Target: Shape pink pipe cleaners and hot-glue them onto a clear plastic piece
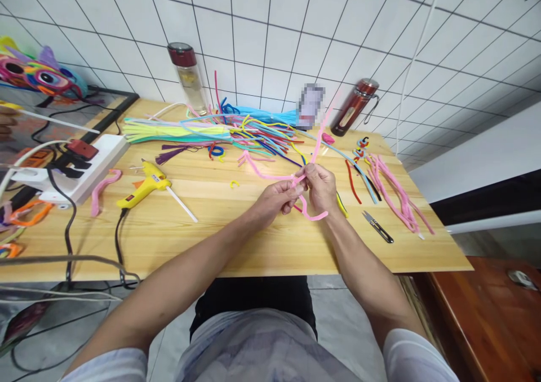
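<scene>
Pink pipe cleaners [320, 137] are pinched between my two hands above the middle of the table. My left hand [281, 196] has thumb and fingers closed on them, with one curled end hanging below toward the right wrist. My right hand [319, 185] grips the same pink strands just beside it, fingers pressed together. One long straight end rises up and away to the right, and another stretches left to a bent, branching tip. The fingers hide where the strands cross.
Bundled coloured pipe cleaners [177, 131] lie along the back. A yellow glue gun [146, 185] and a white power strip [91, 168] are on the left. Thread snips [378, 227] and folded pink pipe cleaners [395, 199] lie right. Two bottles, one glass [188, 80], one red-brown [354, 109], stand behind.
</scene>
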`<state>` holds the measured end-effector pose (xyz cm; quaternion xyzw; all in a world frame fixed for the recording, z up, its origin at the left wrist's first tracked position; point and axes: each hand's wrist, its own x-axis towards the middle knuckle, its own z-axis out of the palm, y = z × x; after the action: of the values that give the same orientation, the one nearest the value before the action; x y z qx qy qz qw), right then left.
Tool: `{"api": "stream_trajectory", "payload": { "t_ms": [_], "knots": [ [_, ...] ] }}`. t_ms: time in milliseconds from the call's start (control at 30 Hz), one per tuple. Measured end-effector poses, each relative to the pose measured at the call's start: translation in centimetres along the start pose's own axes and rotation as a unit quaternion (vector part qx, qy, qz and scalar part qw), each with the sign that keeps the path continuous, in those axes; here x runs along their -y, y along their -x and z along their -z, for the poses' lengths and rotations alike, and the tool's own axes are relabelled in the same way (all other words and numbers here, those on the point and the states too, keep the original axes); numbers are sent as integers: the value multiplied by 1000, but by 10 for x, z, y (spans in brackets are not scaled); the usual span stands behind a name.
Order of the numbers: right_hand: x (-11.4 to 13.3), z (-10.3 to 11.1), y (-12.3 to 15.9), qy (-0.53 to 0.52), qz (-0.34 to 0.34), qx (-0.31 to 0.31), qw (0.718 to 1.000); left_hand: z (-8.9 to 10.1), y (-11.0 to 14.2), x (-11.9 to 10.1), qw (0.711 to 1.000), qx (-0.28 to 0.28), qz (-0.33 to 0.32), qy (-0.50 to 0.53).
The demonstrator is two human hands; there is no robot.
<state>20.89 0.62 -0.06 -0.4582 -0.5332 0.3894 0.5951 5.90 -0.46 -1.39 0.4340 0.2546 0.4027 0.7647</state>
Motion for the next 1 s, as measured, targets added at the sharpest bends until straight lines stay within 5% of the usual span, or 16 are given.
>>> {"api": "stream_trajectory", "payload": {
  "t_ms": [367, 667, 1000],
  "knots": [
    [12, 2, -13, -127, -118, -17, 985, -2, 1, 9, 993, -13, 96, -72],
    [3, 1, -15, -155, -187, -39, 969, -7, 3, 4, 989, 23, 92, -114],
    [-4, -3, -16, -139, -169, -40, 975, -5, 3, -2, 988, 38, 77, -126]
  ]
}}
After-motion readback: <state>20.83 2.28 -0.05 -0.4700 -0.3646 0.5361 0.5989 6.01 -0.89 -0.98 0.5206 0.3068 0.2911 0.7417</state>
